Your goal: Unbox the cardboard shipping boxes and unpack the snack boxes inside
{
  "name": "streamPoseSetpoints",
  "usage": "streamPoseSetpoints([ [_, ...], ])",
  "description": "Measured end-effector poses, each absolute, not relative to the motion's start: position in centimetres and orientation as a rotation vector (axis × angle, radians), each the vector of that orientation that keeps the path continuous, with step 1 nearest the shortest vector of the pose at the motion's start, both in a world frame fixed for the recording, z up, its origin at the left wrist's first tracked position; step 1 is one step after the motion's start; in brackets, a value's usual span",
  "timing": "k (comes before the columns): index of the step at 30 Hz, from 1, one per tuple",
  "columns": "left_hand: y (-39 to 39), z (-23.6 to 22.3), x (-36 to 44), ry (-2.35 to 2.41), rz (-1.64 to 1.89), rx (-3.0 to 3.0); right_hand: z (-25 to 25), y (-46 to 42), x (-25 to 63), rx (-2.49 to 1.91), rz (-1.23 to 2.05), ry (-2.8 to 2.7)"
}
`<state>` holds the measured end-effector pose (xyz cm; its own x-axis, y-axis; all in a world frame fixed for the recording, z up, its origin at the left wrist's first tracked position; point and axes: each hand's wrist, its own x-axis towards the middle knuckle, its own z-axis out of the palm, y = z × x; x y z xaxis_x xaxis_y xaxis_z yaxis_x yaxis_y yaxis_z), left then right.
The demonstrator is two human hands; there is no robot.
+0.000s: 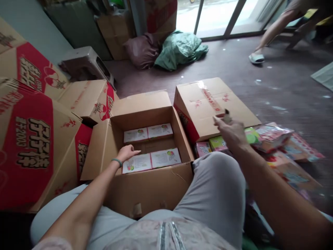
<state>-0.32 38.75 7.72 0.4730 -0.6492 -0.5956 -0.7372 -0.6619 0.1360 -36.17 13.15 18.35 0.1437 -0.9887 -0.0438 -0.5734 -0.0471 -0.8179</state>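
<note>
An open cardboard carton (145, 194) stands between my knees, its flaps folded out. Two pairs of small white boxes lie inside, one pair of boxes (160, 132) along the far wall and another pair of boxes (166, 158) along the near wall. My left hand (127, 152) is over the left of the carton, by the near white boxes, its fingers loosely bent, a tip stretched out, nothing in them. Raised beside a closed carton (197, 100), my right hand (232, 130) grips a small dark object (227, 116), blurred, its kind unclear.
Red-printed cartons (36, 146) are stacked at the left. Pink and green packets (273, 137) lie on the floor at the right. Farther off are a plastic stool (80, 55), a green sack (179, 50) and a purple sack (143, 50). Another person's leg (273, 31) shows at upper right.
</note>
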Motion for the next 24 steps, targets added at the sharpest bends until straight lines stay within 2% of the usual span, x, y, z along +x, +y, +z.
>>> streamPoseSetpoints([
  [5, 32.9, 1.2, -0.4, 1.340, 1.071, -2.411, 15.6, 15.3, -27.1, -1.644, -0.509, 1.295],
  [11, 29.1, -9.0, -3.4, 1.339, 1.178, -2.356, 13.7, 13.9, -26.3, -1.746, -0.311, 1.344],
  [15, 29.5, -13.7, -6.4, 1.316, 1.337, -2.188, 13.7, 13.5, -25.9, -1.779, -0.243, 1.350],
  [19, 30.8, -14.8, -7.6, 1.261, 1.540, -1.967, 13.8, 13.6, -25.4, -1.871, -0.240, 1.343],
  [24, 31.4, -12.3, -7.3, 1.350, 1.629, -1.792, 14.3, 13.8, -25.3, -1.899, -0.294, 1.340],
])
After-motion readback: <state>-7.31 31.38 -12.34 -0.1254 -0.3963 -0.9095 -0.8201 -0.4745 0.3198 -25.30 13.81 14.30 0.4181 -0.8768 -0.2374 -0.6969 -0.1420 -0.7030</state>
